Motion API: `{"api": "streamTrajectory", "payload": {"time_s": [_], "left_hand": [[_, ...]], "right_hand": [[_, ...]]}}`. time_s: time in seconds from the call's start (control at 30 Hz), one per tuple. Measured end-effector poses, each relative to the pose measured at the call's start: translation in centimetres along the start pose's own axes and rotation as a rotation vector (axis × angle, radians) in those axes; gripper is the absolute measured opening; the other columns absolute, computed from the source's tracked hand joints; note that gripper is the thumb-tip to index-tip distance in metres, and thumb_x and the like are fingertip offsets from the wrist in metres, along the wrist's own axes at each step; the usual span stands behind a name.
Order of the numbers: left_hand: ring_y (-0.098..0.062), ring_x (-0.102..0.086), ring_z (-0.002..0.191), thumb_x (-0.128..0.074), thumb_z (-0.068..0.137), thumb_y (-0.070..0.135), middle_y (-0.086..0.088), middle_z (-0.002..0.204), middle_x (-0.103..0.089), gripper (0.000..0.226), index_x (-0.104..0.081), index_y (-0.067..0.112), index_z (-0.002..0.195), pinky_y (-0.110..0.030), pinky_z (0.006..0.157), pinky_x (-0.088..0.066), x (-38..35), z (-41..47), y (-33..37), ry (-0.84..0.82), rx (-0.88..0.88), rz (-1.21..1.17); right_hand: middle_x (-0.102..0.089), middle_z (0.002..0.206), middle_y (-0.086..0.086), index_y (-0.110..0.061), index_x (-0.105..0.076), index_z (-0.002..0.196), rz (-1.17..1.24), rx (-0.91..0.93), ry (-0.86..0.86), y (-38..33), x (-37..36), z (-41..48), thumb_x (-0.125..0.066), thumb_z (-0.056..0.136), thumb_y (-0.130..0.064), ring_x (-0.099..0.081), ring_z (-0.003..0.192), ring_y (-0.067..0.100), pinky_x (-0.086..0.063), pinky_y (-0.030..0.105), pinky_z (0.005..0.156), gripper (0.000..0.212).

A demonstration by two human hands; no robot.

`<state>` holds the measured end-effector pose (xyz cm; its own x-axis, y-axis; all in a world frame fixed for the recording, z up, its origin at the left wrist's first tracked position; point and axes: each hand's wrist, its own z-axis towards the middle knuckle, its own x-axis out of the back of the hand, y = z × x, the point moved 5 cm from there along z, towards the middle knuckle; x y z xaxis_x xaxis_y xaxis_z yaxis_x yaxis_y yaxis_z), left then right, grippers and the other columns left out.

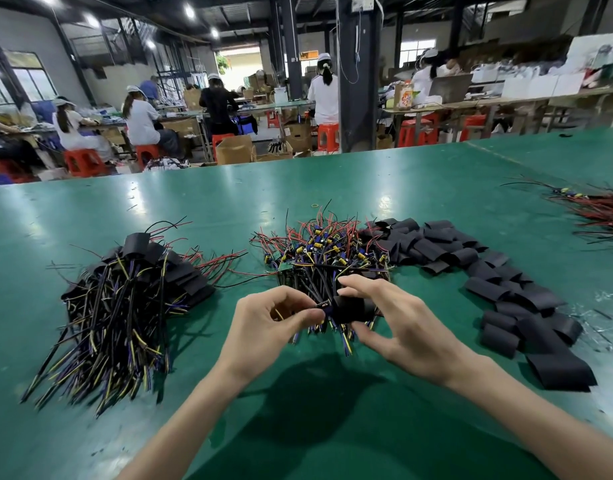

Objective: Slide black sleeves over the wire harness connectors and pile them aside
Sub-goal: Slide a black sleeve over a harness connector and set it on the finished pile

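Note:
My left hand (pixel 263 327) pinches a small wire harness connector (pixel 324 305), its wires trailing under my fingers. My right hand (pixel 402 323) holds a black sleeve (pixel 353 308) by thumb and fingers, its open end touching the connector's tip. Behind my hands lies a heap of bare harnesses (pixel 325 251) with red, black, yellow and blue wires. On the left sits a pile of sleeved harnesses (pixel 131 292), wires pointing toward me. A spread of loose black sleeves (pixel 488 282) curves along the right.
The green table (pixel 315 427) reaches to a far edge at mid-frame. Another bundle of red and black wires (pixel 596 213) lies at the far right. Beyond the table, workers sit on red stools at benches with cardboard boxes.

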<state>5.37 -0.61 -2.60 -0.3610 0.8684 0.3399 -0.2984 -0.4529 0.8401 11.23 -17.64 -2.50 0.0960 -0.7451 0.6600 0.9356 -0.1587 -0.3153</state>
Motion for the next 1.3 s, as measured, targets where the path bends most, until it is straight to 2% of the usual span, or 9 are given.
{"api": "streamTrajectory", "payload": {"time_s": [0.3,0.43,0.6,0.8,1.0,1.13,1.2,1.3], "left_hand": [[-0.003,-0.039,0.041,-0.075,0.065,0.036,0.006,0.051,-0.061,0.016,-0.073,0.021,0.072,-0.01,0.043,-0.031,0.1,0.2,-0.4,-0.028,0.076,-0.059],[-0.006,-0.04,0.041,-0.079,0.072,0.023,0.002,0.054,-0.062,0.006,-0.073,0.023,0.07,-0.012,0.043,-0.031,-0.1,0.2,-0.7,-0.081,0.109,-0.026],[-0.006,-0.039,0.042,-0.078,0.074,0.02,0.002,0.052,-0.059,0.007,-0.073,0.021,0.07,-0.014,0.045,-0.032,-0.3,0.0,-0.6,-0.123,0.108,0.023],[-0.006,-0.043,0.043,-0.079,0.074,0.019,0.005,0.052,-0.06,0.008,-0.072,0.019,0.071,-0.014,0.047,-0.035,-0.5,-0.1,-0.7,-0.132,0.11,0.077],[-0.01,-0.049,0.043,-0.083,0.068,0.015,-0.003,0.064,-0.067,0.02,-0.067,0.02,0.079,-0.015,0.043,-0.037,-0.7,-0.2,-1.1,-0.148,0.135,0.024],[-0.012,-0.055,0.049,-0.078,0.064,0.036,0.002,0.069,-0.068,0.026,-0.067,0.024,0.085,-0.02,0.044,-0.042,-0.9,-0.1,-1.4,-0.159,0.137,0.018],[-0.013,-0.057,0.055,-0.076,0.063,0.043,0.004,0.077,-0.068,0.029,-0.068,0.027,0.087,-0.024,0.046,-0.046,-0.5,0.1,-1.4,-0.159,0.135,0.031],[-0.015,-0.06,0.06,-0.079,0.071,0.034,0.007,0.088,-0.066,0.013,-0.073,0.029,0.082,-0.025,0.048,-0.049,0.4,0.4,-1.3,-0.141,0.092,0.065]], "right_hand": [[-0.065,0.11,0.001,-0.011,-0.047,0.131,0.056,-0.035,-0.008,0.0,-0.3,-0.1,-0.067,0.079,-0.004,-0.062,0.099,0.019,-0.045,0.027,0.09,0.056],[-0.066,0.11,0.001,-0.011,-0.048,0.131,0.075,-0.042,-0.024,0.0,-0.4,-0.1,-0.068,0.079,-0.004,-0.061,0.102,0.015,-0.046,0.025,0.091,0.056],[-0.065,0.112,-0.003,-0.017,-0.046,0.132,0.128,-0.09,-0.076,0.2,-0.8,-0.3,-0.068,0.08,-0.004,-0.058,0.1,0.001,-0.043,0.015,0.091,0.058],[-0.066,0.112,-0.003,-0.016,-0.047,0.131,0.171,-0.095,-0.1,-0.2,-1.1,-0.4,-0.068,0.081,-0.005,-0.061,0.102,0.008,-0.047,0.023,0.09,0.056],[-0.066,0.112,-0.002,-0.024,-0.043,0.13,0.139,-0.036,-0.093,-1.0,-1.3,-0.4,-0.067,0.08,-0.004,-0.061,0.105,0.01,-0.047,0.024,0.09,0.059],[-0.065,0.112,-0.004,-0.02,-0.045,0.129,0.139,-0.058,-0.08,-0.7,-1.3,-0.4,-0.066,0.081,-0.005,-0.059,0.106,0.006,-0.046,0.023,0.091,0.054],[-0.065,0.112,-0.004,-0.018,-0.047,0.129,0.135,-0.078,-0.072,-0.4,-1.2,-0.4,-0.066,0.082,-0.008,-0.059,0.106,0.008,-0.046,0.025,0.091,0.051],[-0.065,0.112,-0.006,-0.016,-0.047,0.128,0.122,-0.107,-0.054,0.0,-0.9,-0.5,-0.066,0.083,-0.01,-0.06,0.105,0.009,-0.047,0.029,0.091,0.05]]}}
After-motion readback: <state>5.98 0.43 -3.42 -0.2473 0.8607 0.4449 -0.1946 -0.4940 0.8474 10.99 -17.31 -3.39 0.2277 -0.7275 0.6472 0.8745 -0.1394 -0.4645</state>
